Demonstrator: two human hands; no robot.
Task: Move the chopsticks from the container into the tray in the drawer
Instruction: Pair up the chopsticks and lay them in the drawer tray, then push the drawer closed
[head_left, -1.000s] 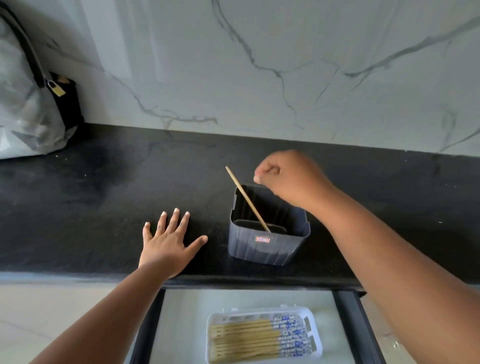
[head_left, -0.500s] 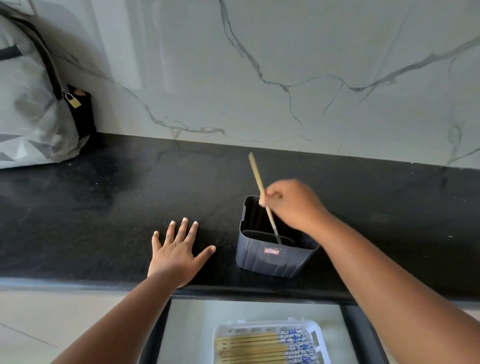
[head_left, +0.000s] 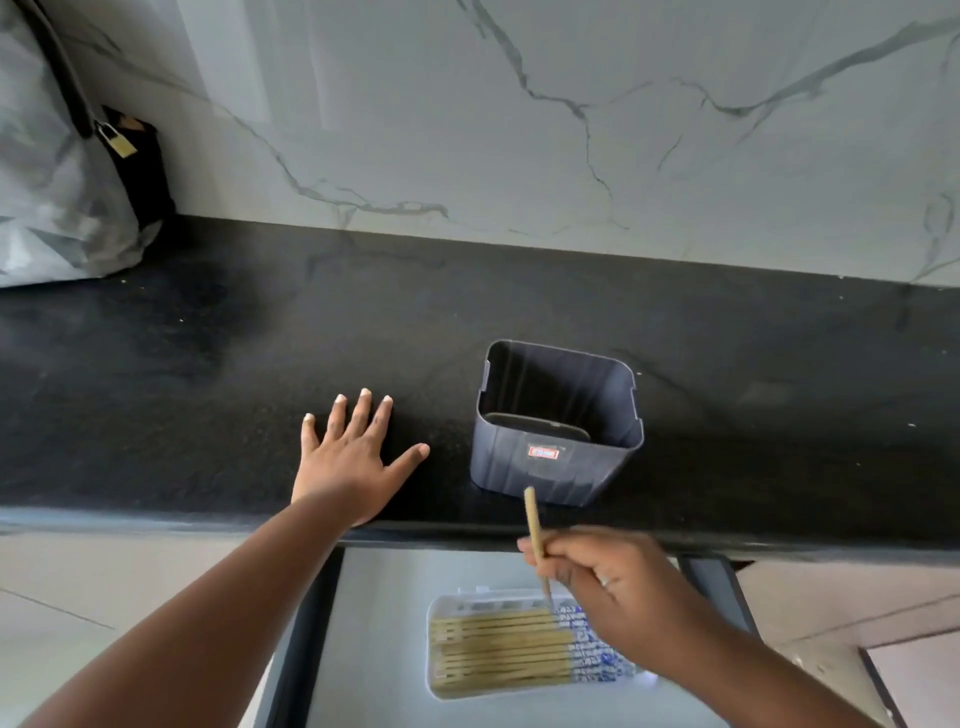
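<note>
A dark ribbed container (head_left: 556, 467) stands on the black countertop (head_left: 208, 374); no chopsticks show inside it. My right hand (head_left: 618, 587) pinches one wooden chopstick (head_left: 533, 525), nearly upright, over the open drawer (head_left: 374, 623). Its lower tip hangs just above the white tray (head_left: 441, 608), which holds several chopsticks (head_left: 498, 649) lying side by side, their blue-patterned ends to the right. My left hand (head_left: 353, 457) rests flat with spread fingers on the countertop, left of the container.
A grey bag (head_left: 57, 197) with a black strap and small brass padlock (head_left: 117, 140) sits at the back left against the marble wall (head_left: 519, 130). The countertop's front edge overhangs the drawer.
My right hand has lifted the chopstick out of the container and carried it down toward me, over the tray in the drawer. The left hand has stayed flat on the counter.
</note>
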